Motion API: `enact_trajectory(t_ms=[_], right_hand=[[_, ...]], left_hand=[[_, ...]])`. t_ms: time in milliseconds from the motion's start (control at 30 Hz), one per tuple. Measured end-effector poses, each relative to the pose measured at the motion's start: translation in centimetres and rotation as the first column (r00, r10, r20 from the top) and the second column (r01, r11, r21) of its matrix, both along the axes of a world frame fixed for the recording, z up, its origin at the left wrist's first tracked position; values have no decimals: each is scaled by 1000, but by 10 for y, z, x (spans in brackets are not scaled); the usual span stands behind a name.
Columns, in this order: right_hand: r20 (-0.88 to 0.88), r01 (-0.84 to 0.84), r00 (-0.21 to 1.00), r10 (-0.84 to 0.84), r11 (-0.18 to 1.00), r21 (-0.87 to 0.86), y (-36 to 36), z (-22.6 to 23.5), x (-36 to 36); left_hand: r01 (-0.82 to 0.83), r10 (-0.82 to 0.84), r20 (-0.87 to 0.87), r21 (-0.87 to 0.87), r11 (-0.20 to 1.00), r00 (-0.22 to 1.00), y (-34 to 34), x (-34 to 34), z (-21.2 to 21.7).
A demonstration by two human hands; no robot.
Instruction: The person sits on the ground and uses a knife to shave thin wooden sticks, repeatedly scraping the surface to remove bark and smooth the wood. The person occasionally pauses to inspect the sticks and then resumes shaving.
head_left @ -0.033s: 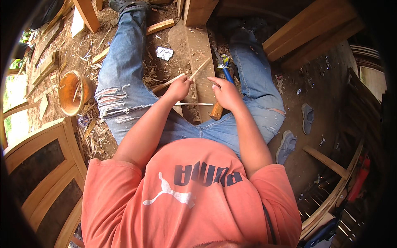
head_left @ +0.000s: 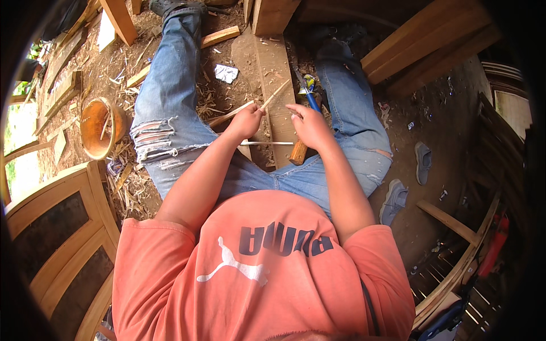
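Note:
My left hand (head_left: 248,120) is closed around a thin pale wooden stick (head_left: 276,94), which points up and to the right over a board. My right hand (head_left: 313,128) faces it, a short way right of the stick, its fingers bent in a pinch. What they grip is too small to make out. A wooden handle (head_left: 298,153) shows below the right hand, and a blue-handled tool (head_left: 313,101) above it. A thin white strip (head_left: 270,143) lies between my thighs, and another pale wood piece (head_left: 232,113) is beside my left hand.
A wide board (head_left: 276,62) lies between my legs amid shavings. An orange-brown bucket (head_left: 91,133) stands to the left, above a panelled wooden frame (head_left: 85,196). Large timbers (head_left: 426,45) rise at upper right. Grey shoes (head_left: 393,200) sit on the right-hand floor.

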State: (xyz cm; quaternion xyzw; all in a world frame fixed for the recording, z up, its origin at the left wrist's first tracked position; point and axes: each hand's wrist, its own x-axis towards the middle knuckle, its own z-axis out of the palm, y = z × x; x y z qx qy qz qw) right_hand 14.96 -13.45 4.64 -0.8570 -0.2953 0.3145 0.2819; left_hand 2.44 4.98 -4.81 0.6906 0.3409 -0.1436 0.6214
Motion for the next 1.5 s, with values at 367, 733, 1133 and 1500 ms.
enact_trajectory(t_ms=[367,733,1133,1500], right_hand=[[68,89,994,-83,992,-86,-2,-46,5],[231,-95,957,175,943,-318,21,-26,-9],[236,-2,967,96,930,-369,24,-32,8],[72,-23,996,57,916,-401,30,-19,9]], left_hand=[[51,-48,-23,143,988,999,-2,0,5],[2,-9,-131,-50,999,991,2,0,5],[75,-67,-74,122,990,995,0,1,18],[70,-76,11,261,963,997,-3,-3,11]])
